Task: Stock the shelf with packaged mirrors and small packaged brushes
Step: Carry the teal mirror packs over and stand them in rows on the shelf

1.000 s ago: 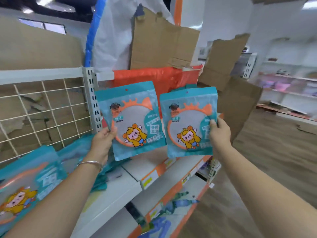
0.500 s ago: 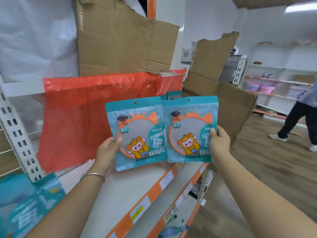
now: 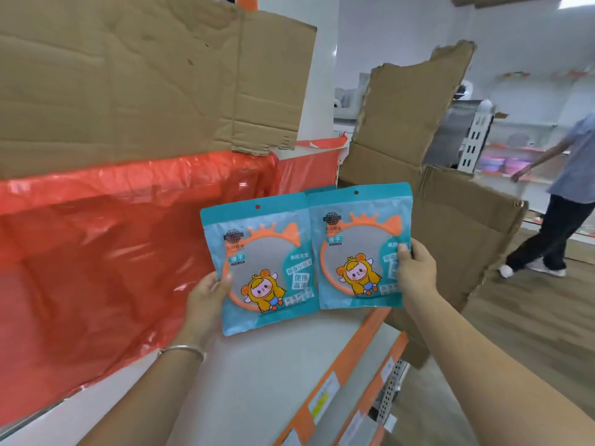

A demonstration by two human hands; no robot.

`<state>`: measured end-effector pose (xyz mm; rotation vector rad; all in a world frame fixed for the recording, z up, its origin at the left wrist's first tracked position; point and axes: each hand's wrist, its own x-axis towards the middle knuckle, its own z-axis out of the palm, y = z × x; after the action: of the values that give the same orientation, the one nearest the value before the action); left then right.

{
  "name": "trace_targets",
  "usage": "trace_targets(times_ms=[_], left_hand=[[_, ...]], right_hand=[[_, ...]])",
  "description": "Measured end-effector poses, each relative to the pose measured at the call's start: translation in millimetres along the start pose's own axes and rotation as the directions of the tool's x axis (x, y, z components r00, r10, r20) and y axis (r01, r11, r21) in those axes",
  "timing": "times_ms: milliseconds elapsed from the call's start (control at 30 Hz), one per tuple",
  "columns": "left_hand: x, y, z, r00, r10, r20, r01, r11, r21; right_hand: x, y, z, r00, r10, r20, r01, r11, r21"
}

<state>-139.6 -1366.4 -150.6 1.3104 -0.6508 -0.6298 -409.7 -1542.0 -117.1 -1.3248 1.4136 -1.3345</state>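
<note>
I hold two teal packaged mirrors upright, side by side, above the white shelf (image 3: 257,381). Each pack shows a round orange-rimmed mirror and a yellow cartoon figure. My left hand (image 3: 209,294) grips the left mirror pack (image 3: 264,268) by its left edge. My right hand (image 3: 415,268) grips the right mirror pack (image 3: 357,249) by its right edge. The right pack's edge slightly overlaps the left one. A sliver of another teal pack (image 3: 318,189) shows behind them. No brushes are in view.
Red plastic sheeting (image 3: 106,252) hangs along the shelf's back, with flattened cardboard (image 3: 145,75) above it. More torn cardboard (image 3: 434,194) leans at the shelf's right end. Orange-edged lower shelves (image 3: 360,375) step down to the right. A person (image 3: 566,194) walks on the wooden floor at far right.
My view and both hands have swung right along the shelf, leaving the wire grid and stocked teal packs behind. The two packs have come together until they overlap. A person has walked into view.
</note>
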Motion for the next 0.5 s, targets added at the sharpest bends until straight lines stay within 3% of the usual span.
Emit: trace_targets(times_ms=[367, 500], left_hand=[[44.5, -52.6, 94.5, 0.969, 0.043, -0.243, -0.038, 0.999, 0.024], [51.9, -61.7, 107.8, 0.931, 0.055, -0.361, -0.042, 0.998, 0.043]], right_hand=[[152.0, 20.2, 47.1, 0.951, -0.049, 0.304, 0.017, 0.994, 0.104], [199.8, 26.7, 66.8, 0.91, -0.001, 0.415, -0.045, 0.994, 0.101]])
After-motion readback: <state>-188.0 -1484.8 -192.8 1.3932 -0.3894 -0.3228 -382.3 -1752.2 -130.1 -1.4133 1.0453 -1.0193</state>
